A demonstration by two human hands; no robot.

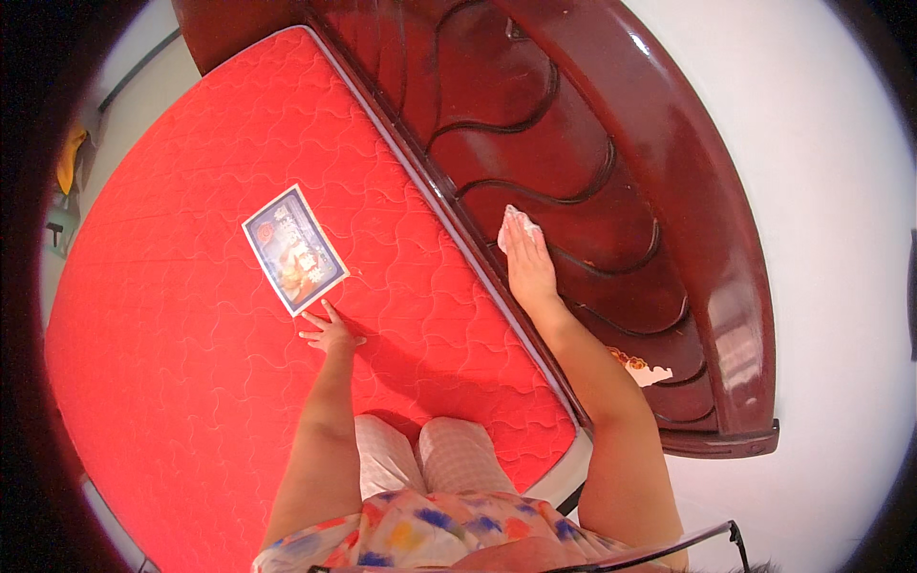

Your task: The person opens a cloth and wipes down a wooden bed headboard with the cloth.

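Note:
My right hand (531,270) presses a crumpled pale cloth (517,218) against the dark red, glossy headboard (592,224), near its lower edge by the mattress. The fingers lie together over the cloth. My left hand (330,334) rests on the red quilted mattress (181,258) with its fingers spread, just below a printed rectangular card or booklet (294,250) with a blue border. Nothing is held in the left hand.
Wavy dark grooves cross the headboard panel. A torn pale patch with an orange print (650,371) shows on its near end, beside my right forearm. A white wall (812,239) stands to the right. Something yellow (69,158) is at the far left.

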